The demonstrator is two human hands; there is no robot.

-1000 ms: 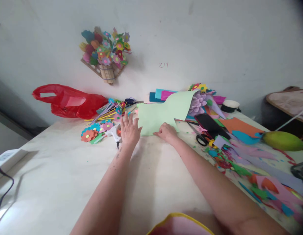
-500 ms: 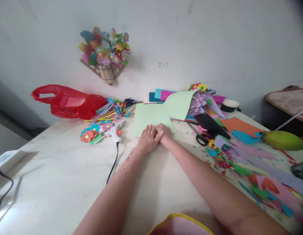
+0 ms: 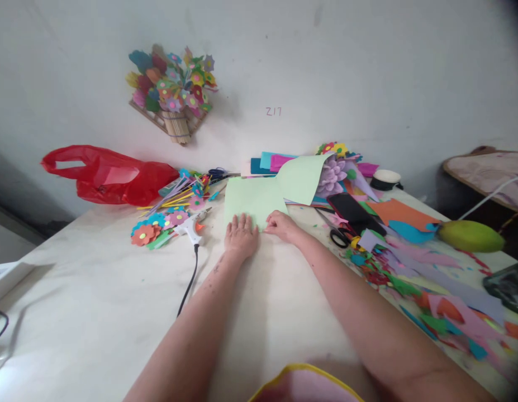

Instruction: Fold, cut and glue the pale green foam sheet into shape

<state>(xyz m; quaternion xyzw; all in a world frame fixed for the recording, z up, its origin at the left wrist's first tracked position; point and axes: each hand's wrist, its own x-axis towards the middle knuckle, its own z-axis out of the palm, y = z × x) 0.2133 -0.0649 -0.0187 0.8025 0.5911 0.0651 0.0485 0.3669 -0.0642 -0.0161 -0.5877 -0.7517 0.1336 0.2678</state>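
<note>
A pale green foam sheet (image 3: 259, 195) lies folded on the table, its far part curling up. My left hand (image 3: 241, 238) rests flat on the sheet's near edge, fingers stretched out. Just to its right my right hand (image 3: 283, 224) presses on the same edge with curled fingers. A white glue gun (image 3: 190, 226) with a black cord lies left of my left hand.
Foam flowers (image 3: 152, 230) and sticks lie by a red plastic bag (image 3: 112, 176). Scissors (image 3: 336, 233), a black phone (image 3: 353, 209), coloured foam scraps (image 3: 409, 262) and a green mango (image 3: 470, 236) crowd the right side. A flower bouquet (image 3: 172, 84) hangs on the wall.
My left hand moved from beside the glue gun onto the sheet's near edge, next to my right hand. The sheet shifted slightly left.
</note>
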